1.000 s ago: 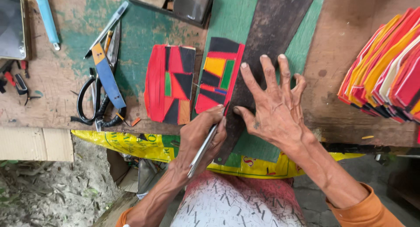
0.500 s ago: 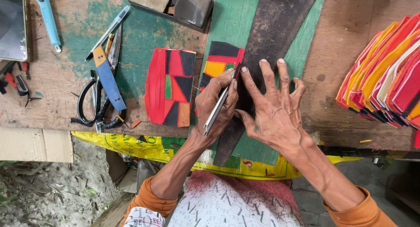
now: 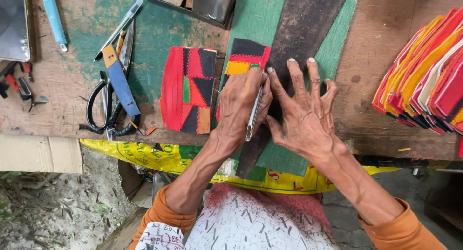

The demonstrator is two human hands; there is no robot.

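Lying on the green board [image 3: 251,18], the patchwork piece [image 3: 247,57] of black, red and yellow panels sits against the left edge of a dark saw blade [image 3: 308,28], its lower part hidden under the left hand [image 3: 241,108]. That hand is closed around a slim metal blade [image 3: 253,116], whose upper end rests at the patchwork's edge. The right hand [image 3: 304,117] lies open, fingers spread and pressing flat on the saw blade. Just left, a second patchwork piece [image 3: 188,88], mostly red, lies on the worn wooden table [image 3: 58,100]. Further left are black scissors [image 3: 103,108] and a blue-handled tool [image 3: 120,83]. A stack of red and yellow pieces [image 3: 427,79] sits at the far right.
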